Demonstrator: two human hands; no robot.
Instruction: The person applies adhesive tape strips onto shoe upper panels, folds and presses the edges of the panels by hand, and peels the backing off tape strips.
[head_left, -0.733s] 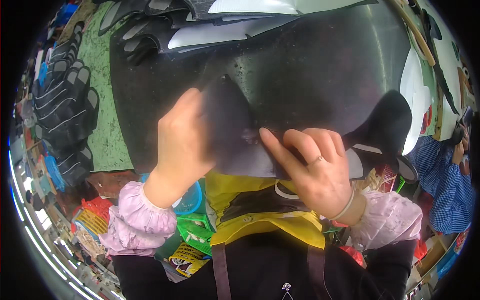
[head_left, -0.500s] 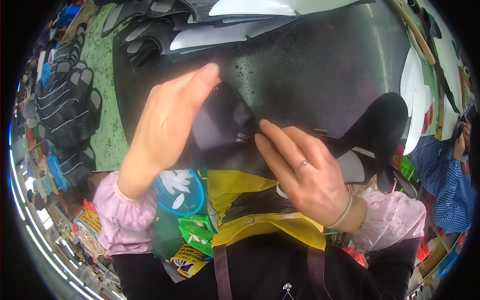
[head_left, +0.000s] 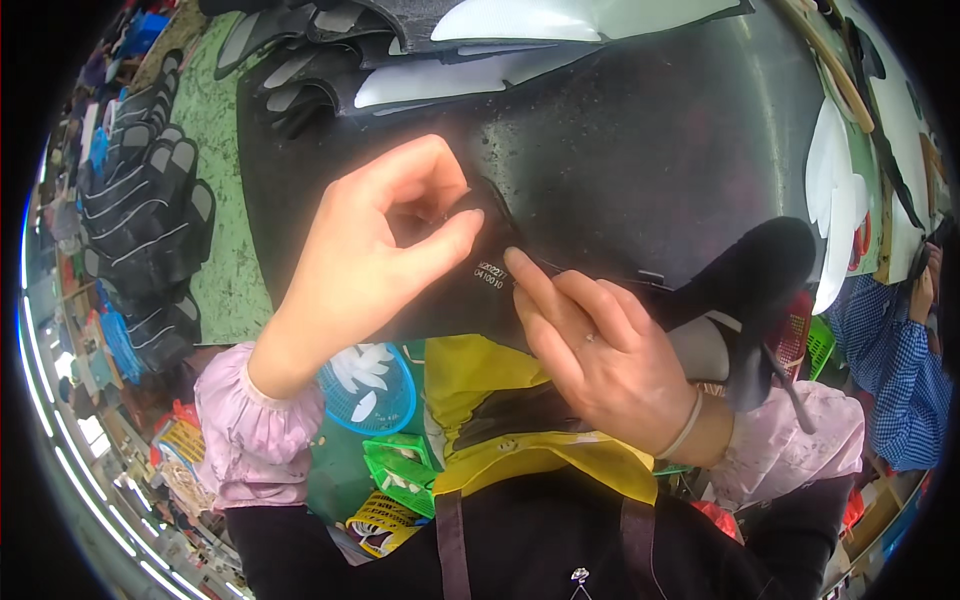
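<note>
A black shoe-upper-like piece (head_left: 495,238) with small pale printing on it lies on the dark work mat (head_left: 640,150) in front of me. My left hand (head_left: 380,245) is curled, with thumb and forefinger pinched together at its far edge. My right hand (head_left: 610,350) rests its stretched fingers on the piece's right side, forefinger tip beside the printing; its thumb is hidden. Just beyond my right wrist, a black curved part (head_left: 750,260) sticks up from the mat's edge. Part of the piece is covered by my hands.
Stacked black pieces with white panels (head_left: 480,75) lie at the back. More black pieces (head_left: 145,225) are lined up on the left. White cut pieces (head_left: 835,190) lie on the right. Below are a blue basket (head_left: 405,400) and a green basket (head_left: 400,465). A person in a checked sleeve (head_left: 905,380) is at right.
My left hand has gone from flat, fingers stretched, to a pinch at the piece's far edge. The printing shows more plainly. My right hand stays nearly in place, its fingers slightly more bent.
</note>
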